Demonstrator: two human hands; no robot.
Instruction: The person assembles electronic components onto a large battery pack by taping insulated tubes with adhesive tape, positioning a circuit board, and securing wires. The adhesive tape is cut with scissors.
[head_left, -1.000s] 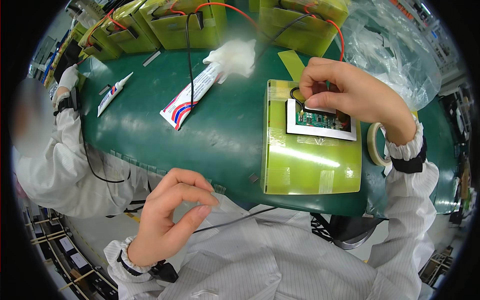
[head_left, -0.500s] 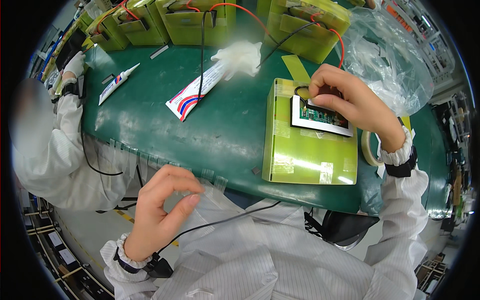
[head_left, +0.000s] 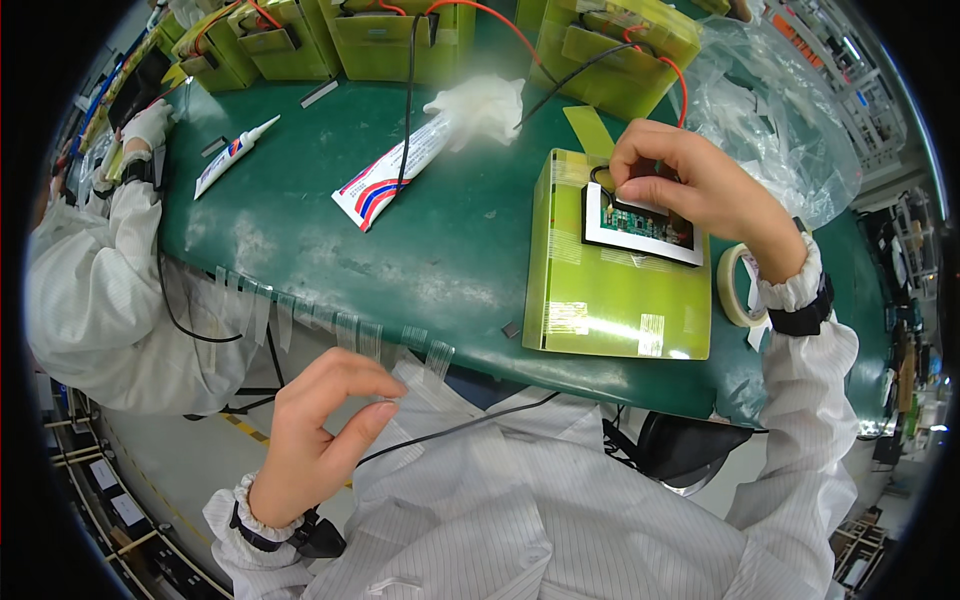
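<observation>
**Board seated, taping not yet begun**

Green worktop (head_left: 300,250): yellow-green pack (head_left: 620,300) carries the circuit board (head_left: 640,225). My right hand (head_left: 690,185) pinches its black lead at the top edge. My left hand (head_left: 320,440) pinches a clear tape strip (head_left: 385,405), unapplied.

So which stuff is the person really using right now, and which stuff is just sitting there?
In use:
- right hand pressing on the circuit board
- yellow-green pack under the board
- left hand pinching a clear tape strip
- tape strips along the table edge

Just lying about:
- squeezed tube
- small white tube
- tape roll
- plastic bag
</observation>
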